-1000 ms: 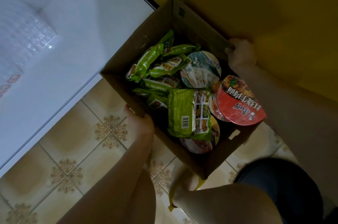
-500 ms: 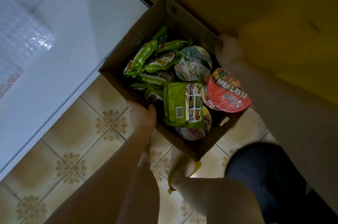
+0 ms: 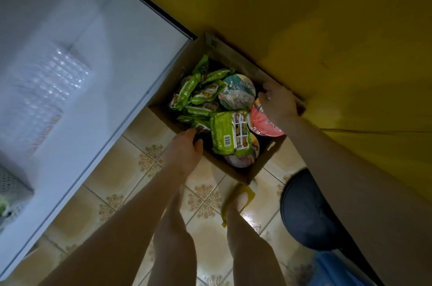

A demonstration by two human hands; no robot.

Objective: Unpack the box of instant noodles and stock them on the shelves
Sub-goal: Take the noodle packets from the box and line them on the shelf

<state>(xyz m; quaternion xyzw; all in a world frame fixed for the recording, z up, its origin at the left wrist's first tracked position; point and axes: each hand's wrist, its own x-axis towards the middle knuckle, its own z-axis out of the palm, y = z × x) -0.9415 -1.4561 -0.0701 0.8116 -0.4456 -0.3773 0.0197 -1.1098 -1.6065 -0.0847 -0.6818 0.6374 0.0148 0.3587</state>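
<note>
An open cardboard box [image 3: 263, 163] stands on the tiled floor, wedged between a white shelf and a yellow wall. Several green noodle packs [image 3: 223, 132] fill its left and middle. A teal-lidded bowl [image 3: 236, 94] and a red-lidded bowl [image 3: 264, 125] lie at its right, with another bowl half hidden under the packs. My left hand [image 3: 183, 149] grips the box's near left rim, thumb inside. Fingers relaxed, my right hand [image 3: 278, 103] lies over the red bowl's lid by the far right rim.
The white shelf board [image 3: 98, 70] runs along the left and carries a clear plastic sheet [image 3: 53, 80]. The yellow wall [image 3: 304, 28] closes off the right. Below the box are my foot in a yellow sandal [image 3: 237, 201] and my knee [image 3: 306, 211].
The box has come down onto the floor against the wall and shelf. My right hand has slid off the far rim onto the red bowl; my left hand stays on the near rim.
</note>
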